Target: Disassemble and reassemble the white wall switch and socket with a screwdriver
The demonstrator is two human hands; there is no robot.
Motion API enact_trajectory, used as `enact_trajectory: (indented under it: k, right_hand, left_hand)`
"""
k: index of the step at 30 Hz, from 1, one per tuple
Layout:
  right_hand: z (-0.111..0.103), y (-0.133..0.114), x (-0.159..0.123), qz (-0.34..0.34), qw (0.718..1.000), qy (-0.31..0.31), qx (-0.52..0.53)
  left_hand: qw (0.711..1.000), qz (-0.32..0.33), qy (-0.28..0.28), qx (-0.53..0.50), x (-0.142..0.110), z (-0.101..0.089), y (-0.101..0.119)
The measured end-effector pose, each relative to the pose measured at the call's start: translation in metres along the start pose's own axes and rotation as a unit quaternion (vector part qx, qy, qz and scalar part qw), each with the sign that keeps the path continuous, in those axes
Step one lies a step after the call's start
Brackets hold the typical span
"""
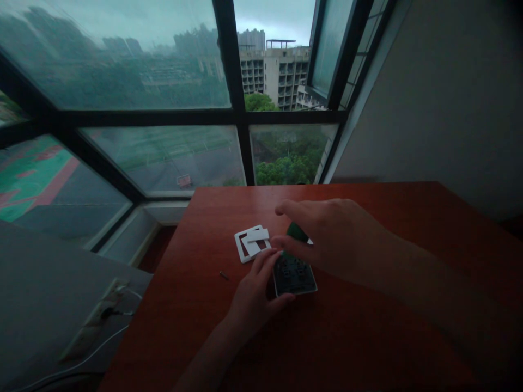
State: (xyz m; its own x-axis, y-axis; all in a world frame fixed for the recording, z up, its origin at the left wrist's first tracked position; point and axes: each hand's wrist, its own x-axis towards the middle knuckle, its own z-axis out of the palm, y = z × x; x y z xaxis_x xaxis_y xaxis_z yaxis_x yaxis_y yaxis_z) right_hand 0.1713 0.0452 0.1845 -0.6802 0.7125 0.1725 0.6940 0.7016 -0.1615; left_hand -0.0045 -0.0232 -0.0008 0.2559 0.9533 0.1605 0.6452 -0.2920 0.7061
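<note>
A dark, square wall-switch module (295, 275) with a pale rim lies on the table, its circuit-like face up. My left hand (255, 288) grips it from the left, fingers at the far edge and thumb at the near edge. Above its far side is my right hand (327, 228), with thumb and index finger around what looks like a green screwdriver (297, 233). Its shaft and tip are mostly hidden. Just beyond my left fingertips, a white square frame (241, 247) has loose white plates (257, 235) lying across it. A small screw (223, 275) rests to the left.
The reddish-brown table (196, 326) stands against a large window with dark frames (241, 141). Its left edge drops to the floor beside a power strip (96, 318) and a white cable (98, 347). A plain wall (441, 109) rises at the right.
</note>
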Motion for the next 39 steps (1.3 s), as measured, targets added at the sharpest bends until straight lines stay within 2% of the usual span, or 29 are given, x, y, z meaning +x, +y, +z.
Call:
enact_trajectory:
  k: [5,11,14,17,19,22,28,33,39]
  right_hand:
    - [0.0019,0.0042,-0.0053,-0.080,0.989,-0.003,0.121]
    - [0.0017,-0.0007,-0.0019,0.007,1.000,0.000,0.020]
    - [-0.0003,-0.0013,-0.0035,-0.024,0.997,-0.023,0.069]
    - [-0.0005,-0.0002,-0.0059,-0.066,0.992,-0.010,0.110]
    - [0.0015,0.0008,-0.0053,-0.047,0.995,0.013,0.083]
    - [0.0049,0.0022,-0.0034,-0.008,0.999,0.011,0.051]
    - [0.0020,0.0000,-0.0093,-0.072,0.988,-0.007,0.139]
    - [0.0062,-0.0006,-0.0072,-0.025,0.993,-0.001,0.115]
    - [0.0049,0.0026,-0.0102,-0.058,0.977,-0.025,0.203]
  left_hand:
    - [1.000,0.009,-0.003,-0.014,0.0005,-0.0016,0.0010]
    - [1.000,-0.002,-0.004,-0.002,0.0005,-0.0013,0.0010]
    - [1.000,0.000,-0.004,-0.003,0.0003,-0.0011,0.0010]
    - [1.000,0.003,-0.007,-0.005,0.0003,-0.0010,0.0015]
    - [1.000,-0.003,-0.008,0.000,0.0004,-0.0011,0.0021]
    - [1.000,-0.009,-0.010,0.007,0.0006,-0.0015,0.0026]
    - [1.000,0.010,-0.008,-0.004,-0.0005,-0.0012,0.0009]
    - [1.000,-0.008,-0.010,0.005,-0.0015,-0.0006,-0.0004]
    - [1.000,0.007,-0.001,-0.006,-0.0012,-0.0008,-0.0018]
